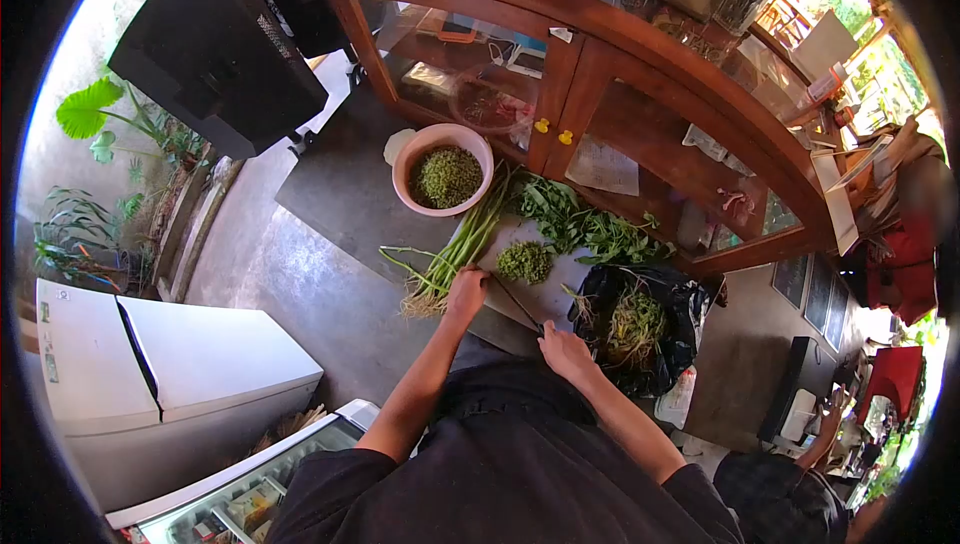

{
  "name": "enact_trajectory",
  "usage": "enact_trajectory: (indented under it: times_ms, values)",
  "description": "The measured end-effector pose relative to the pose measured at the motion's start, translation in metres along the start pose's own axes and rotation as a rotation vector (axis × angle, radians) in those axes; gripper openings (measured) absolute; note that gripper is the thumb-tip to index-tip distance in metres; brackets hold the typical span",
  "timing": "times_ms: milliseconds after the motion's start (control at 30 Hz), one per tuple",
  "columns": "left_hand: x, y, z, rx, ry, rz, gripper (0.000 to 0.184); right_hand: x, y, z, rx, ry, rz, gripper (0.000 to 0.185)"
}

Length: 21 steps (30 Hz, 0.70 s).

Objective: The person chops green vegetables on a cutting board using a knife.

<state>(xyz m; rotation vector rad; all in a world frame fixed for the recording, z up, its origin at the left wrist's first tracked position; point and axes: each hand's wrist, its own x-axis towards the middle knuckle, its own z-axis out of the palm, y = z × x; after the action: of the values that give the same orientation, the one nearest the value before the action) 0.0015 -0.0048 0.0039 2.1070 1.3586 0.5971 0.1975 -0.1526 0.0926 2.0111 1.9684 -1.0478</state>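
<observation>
My left hand is closed at the root end of a bundle of long green stems; whether it grips them is too small to tell. My right hand is wrapped round the dark handle of a knife, whose blade points toward my left hand. Just beyond the blade, a small heap of chopped greens lies on a pale board. Leafy greens rest behind it. A pink bowl of chopped greens stands at the back left. Right of the board, a black plastic bag holds roots and trimmings.
A wooden glass-fronted cabinet stands behind the grey table. At the left are a white refrigerator and a black cabinet-like object. Another person is at the lower right.
</observation>
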Motion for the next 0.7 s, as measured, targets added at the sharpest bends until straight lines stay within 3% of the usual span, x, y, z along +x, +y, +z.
enact_trajectory:
  times_ms: [200,267,400,467,567,700]
  values:
    - [0.001,-0.006,0.003,0.018,-0.062,-0.03,0.02,-0.003,-0.004,0.002,-0.064,0.023,-0.014,0.048]
    - [0.0,-0.003,0.001,0.015,-0.046,-0.015,0.02,-0.004,-0.009,0.003,0.024,0.065,0.052,0.033]
    - [-0.004,-0.006,0.004,0.033,-0.013,0.02,0.021,0.014,-0.005,0.029,0.005,0.001,0.069,0.026]
    - [-0.001,-0.005,0.005,0.014,0.001,-0.026,0.022,0.032,-0.002,0.048,0.031,0.136,0.061,0.022]
    - [0.0,-0.008,0.008,0.013,0.025,-0.008,0.022,0.047,-0.01,0.047,0.022,0.062,0.05,0.027]
    - [0.0,-0.005,0.01,0.009,0.034,-0.076,0.021,0.053,0.016,0.058,0.032,0.125,-0.017,0.035]
